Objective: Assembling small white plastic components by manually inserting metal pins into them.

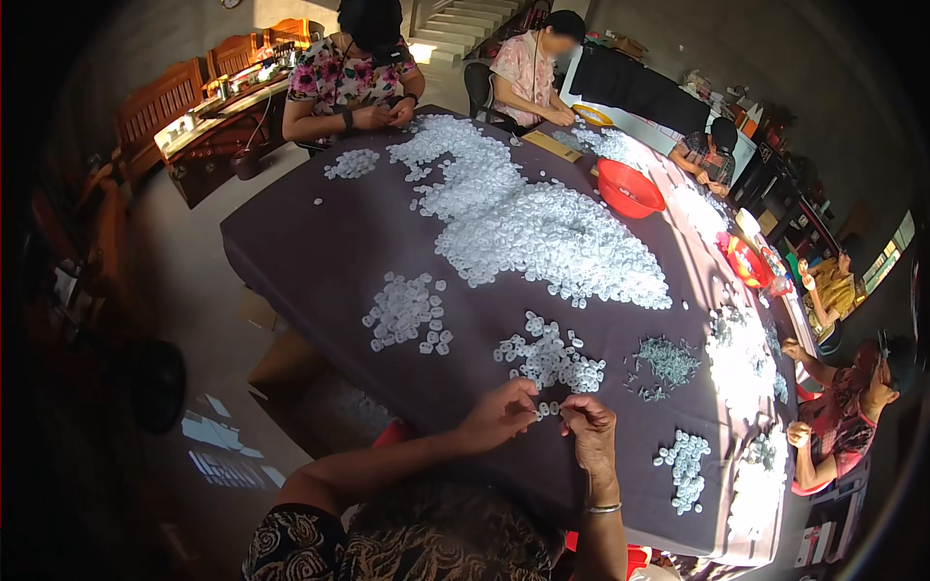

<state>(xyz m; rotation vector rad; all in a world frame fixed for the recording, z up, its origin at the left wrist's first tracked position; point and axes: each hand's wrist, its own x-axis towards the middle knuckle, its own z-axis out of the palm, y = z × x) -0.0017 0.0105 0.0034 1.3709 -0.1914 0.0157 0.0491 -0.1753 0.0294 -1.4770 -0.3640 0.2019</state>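
Observation:
Close to the near table edge, my left hand (499,418) is closed in a pinch on a small white oval plastic piece (542,412). Just to its right, my right hand (591,426) has its fingertips pressed together; what they hold is too small to make out. One or two more white pieces show in the gap between the hands. Directly beyond my fingers lies a loose heap of the same white pieces (550,356). Right of that is a scattered pile of small grey-green slivers (666,361). A small group of white pieces (686,470) lies to the right of my right hand.
A dark cloth (320,257) covers the table. Its middle carries a large mound of white pieces (542,232), with smaller heaps (405,312) around. A red basin (630,189) stands beyond. Several people sit along the far and right sides. A cardboard box (291,368) stands on the floor at left.

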